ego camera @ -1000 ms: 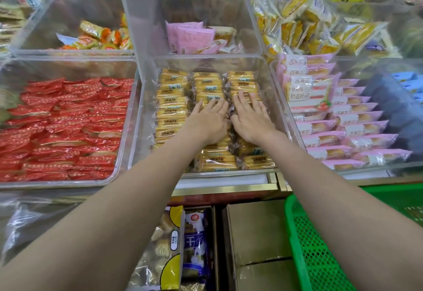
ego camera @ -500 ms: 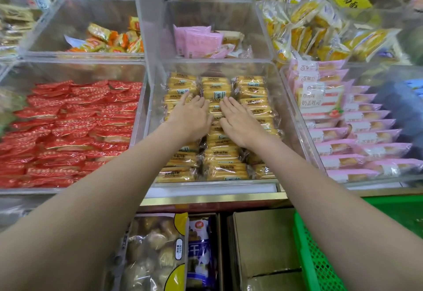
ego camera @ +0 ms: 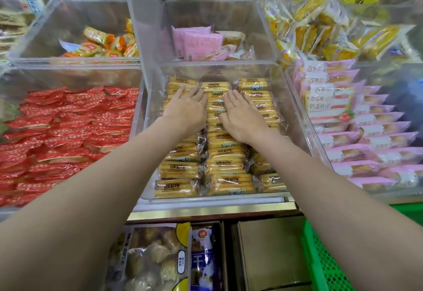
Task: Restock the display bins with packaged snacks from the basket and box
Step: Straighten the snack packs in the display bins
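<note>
We have both hands down flat inside the clear middle bin [ego camera: 295, 107], on top of the yellow snack packs [ego camera: 225, 169] that fill it in three rows running from the front wall to the back wall. Our left hand [ego camera: 186, 110] lies on the left row, toward the back of the bin, fingers straight and close together, pointing at the back wall; it grips nothing, only rests on the wrappers. Our right hand [ego camera: 241, 116] lies just beside it, across the seam between the middle row and the right row, fingers likewise straight and slightly spread, the palm pressing the packs. Between the two hands a narrow strip of the middle row shows. The packs nearer the front wall lie uncovered below our wrists, and a few more show beyond our fingertips at the back wall.

To the left of this bin stands a bin of red packs [ego camera: 68, 130]; to the right, a bin of pink packs [ego camera: 366, 130]. Below the shelf's front edge we see a brown box [ego camera: 267, 251], and at the lower right corner the green basket [ego camera: 325, 263], well apart from both hands.
</note>
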`<state>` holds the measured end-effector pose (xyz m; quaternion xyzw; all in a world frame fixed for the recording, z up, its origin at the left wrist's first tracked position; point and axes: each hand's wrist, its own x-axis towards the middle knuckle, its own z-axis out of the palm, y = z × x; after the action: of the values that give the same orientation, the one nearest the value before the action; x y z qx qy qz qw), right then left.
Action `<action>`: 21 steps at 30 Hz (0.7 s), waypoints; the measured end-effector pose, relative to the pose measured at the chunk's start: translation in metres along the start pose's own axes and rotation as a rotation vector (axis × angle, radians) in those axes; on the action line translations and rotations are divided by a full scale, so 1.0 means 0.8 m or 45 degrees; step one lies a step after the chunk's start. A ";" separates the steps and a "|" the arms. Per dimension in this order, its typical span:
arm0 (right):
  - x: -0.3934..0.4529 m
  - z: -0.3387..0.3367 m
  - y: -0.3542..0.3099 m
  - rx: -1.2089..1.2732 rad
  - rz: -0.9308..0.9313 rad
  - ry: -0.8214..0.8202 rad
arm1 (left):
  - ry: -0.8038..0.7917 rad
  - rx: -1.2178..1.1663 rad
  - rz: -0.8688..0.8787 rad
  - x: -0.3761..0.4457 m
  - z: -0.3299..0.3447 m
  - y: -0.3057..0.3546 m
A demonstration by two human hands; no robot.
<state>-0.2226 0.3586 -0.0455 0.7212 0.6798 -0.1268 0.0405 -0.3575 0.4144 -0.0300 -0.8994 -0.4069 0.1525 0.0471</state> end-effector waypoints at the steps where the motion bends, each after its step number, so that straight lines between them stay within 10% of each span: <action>1: 0.003 -0.004 0.001 0.009 -0.009 0.010 | 0.004 -0.010 0.010 0.001 -0.002 -0.002; 13: 0.038 -0.016 0.022 -0.098 0.052 -0.075 | -0.136 0.086 0.013 0.025 -0.017 -0.013; 21: -0.060 -0.027 0.022 0.177 -0.175 0.035 | 0.137 -0.281 0.149 -0.064 0.002 0.003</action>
<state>-0.2041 0.3158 -0.0155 0.6755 0.7178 -0.1661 -0.0280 -0.3881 0.3744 -0.0198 -0.9283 -0.3648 0.0609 -0.0392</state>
